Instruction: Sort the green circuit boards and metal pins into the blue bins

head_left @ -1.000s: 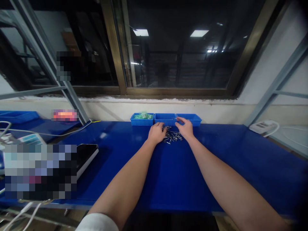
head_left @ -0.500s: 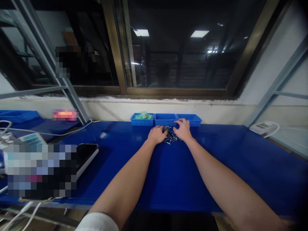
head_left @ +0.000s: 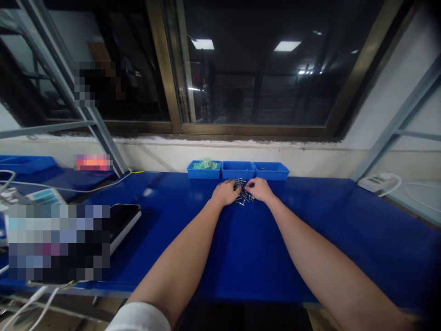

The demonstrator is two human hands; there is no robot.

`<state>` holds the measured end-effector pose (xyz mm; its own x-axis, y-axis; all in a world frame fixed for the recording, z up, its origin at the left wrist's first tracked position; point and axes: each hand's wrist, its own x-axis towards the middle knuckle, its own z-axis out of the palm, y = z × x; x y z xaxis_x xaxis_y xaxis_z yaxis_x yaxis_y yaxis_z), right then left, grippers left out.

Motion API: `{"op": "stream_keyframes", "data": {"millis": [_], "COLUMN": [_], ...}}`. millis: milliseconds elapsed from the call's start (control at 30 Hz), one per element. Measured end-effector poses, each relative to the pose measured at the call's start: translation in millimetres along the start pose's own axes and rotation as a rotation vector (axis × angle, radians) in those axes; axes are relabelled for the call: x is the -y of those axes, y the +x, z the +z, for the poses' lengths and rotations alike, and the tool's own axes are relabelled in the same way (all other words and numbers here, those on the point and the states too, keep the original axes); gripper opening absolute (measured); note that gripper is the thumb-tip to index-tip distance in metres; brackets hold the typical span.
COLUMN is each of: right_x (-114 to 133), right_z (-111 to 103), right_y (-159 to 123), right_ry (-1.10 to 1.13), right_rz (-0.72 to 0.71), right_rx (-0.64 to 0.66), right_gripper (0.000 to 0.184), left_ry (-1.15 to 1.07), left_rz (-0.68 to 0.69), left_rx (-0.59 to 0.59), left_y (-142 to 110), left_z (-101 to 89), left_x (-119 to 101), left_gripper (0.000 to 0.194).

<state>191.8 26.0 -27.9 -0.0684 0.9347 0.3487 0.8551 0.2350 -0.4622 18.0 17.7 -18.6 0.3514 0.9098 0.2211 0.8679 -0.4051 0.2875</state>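
A loose pile of small, thin metal screw-like pieces (head_left: 244, 196) lies on the blue table, between my two hands. My left hand (head_left: 225, 192) rests at the pile's left side, thumb apart from the fingers, touching the pieces and covering some of them. On the other side, my right hand (head_left: 260, 189) has thumb and forefinger brought together in a pinch at the pile's right edge. Whatever sits between those fingertips is too small to make out. Just behind the hands are a blue middle bin (head_left: 237, 176) and a blue right bin (head_left: 272, 175), each with a few small metal bits inside.
A blue left bin (head_left: 204, 174) holds green-and-clear plastic packets. At the left lies a black-topped device (head_left: 126, 214), partly blurred out, with white cables. A white power strip (head_left: 375, 183) is at the right. Grey frame posts (head_left: 106, 147) and a window stand beyond the blue table (head_left: 237, 262).
My right hand has drawn back from the bins' front edge down to the pile, and its fingers have closed into a pinch. My left hand stays in place.
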Motion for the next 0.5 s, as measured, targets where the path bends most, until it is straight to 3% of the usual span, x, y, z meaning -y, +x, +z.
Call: {"op": "stream_keyframes", "data": {"millis": [200,400,500], "right_x": [3,11,13], "right_z": [1,-1,-1], "right_y": [0,-3,-4], "right_ry": [-0.005,0.179,0.265], "right_rz": [-0.036,-0.134,-0.185], "right_rx": [-0.013,-0.045,-0.034], "right_gripper": [0.013,0.019,0.018], "left_ry": [0.009,-0.049,-0.08], "left_rz": [0.035,0.165,0.245], "left_rx": [-0.027,-0.207,-0.227], "left_y": [-1,-1,-1], "left_z": [-1.1,-1.7,-2.4], "left_x": [0,1,-1], "left_gripper": [0.051,0.036,0.022]}}
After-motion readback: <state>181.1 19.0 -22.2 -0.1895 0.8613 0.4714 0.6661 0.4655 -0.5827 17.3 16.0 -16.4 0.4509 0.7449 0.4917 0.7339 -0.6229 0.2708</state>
